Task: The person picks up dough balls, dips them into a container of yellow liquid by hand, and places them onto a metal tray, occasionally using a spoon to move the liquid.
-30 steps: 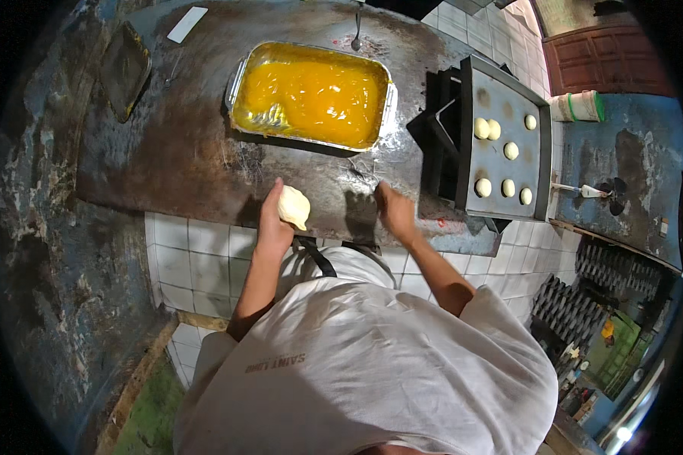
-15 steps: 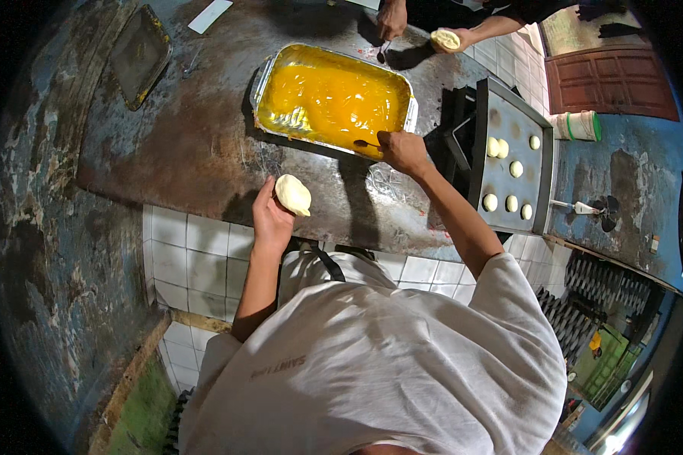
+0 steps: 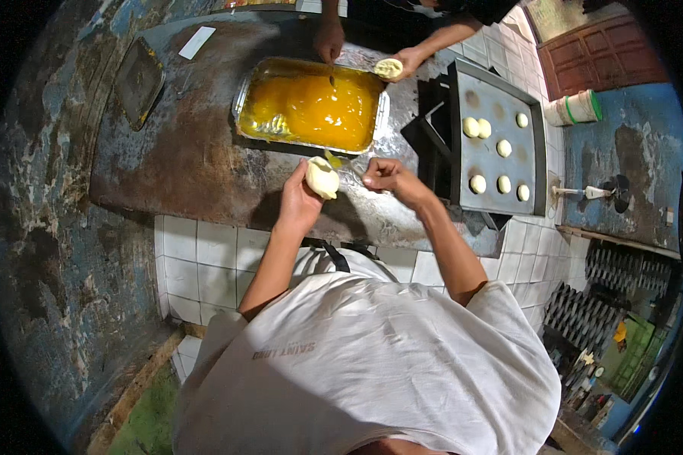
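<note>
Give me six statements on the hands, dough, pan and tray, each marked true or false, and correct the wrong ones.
1. The left hand holds dough. True.
2. The right hand is empty. False: it holds a spoon.
3. Seven balls sit on the tray. True.
4. All the balls lie apart. False: two of them touch.
5. The pan is to the right of the tray. False: it is to the left.
6. A co-worker's hand holds a second dough piece. True.
</note>
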Tool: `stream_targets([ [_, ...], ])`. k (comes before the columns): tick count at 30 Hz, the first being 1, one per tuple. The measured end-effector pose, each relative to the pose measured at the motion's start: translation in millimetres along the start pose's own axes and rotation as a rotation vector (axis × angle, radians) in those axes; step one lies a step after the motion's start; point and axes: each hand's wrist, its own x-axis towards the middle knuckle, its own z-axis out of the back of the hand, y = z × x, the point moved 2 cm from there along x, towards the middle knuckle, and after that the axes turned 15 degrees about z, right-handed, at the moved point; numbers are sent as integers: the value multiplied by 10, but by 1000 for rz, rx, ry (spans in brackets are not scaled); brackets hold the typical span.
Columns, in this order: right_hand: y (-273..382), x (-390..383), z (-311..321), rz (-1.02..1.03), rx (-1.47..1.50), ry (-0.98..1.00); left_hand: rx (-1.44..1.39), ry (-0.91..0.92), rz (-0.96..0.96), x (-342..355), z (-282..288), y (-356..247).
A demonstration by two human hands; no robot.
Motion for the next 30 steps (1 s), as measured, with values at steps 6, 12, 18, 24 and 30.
stream_targets([
  [6, -1117, -572, -244, 174, 199, -331, -11, 99, 19, 145, -232, 534],
  [12, -1734, -1161, 169, 70, -553, -347, 24, 107, -17, -105, -654, 934],
  [18, -473, -985, -110, 264, 343, -358, 120, 112, -26, -263, -743, 1318],
  [24, 26, -1364, 14, 228, 203, 26, 751, -288, -183, -411, -662, 1462],
  [30, 348, -1481, 72, 762, -761, -70, 1069, -202, -269, -664, -759, 1434],
])
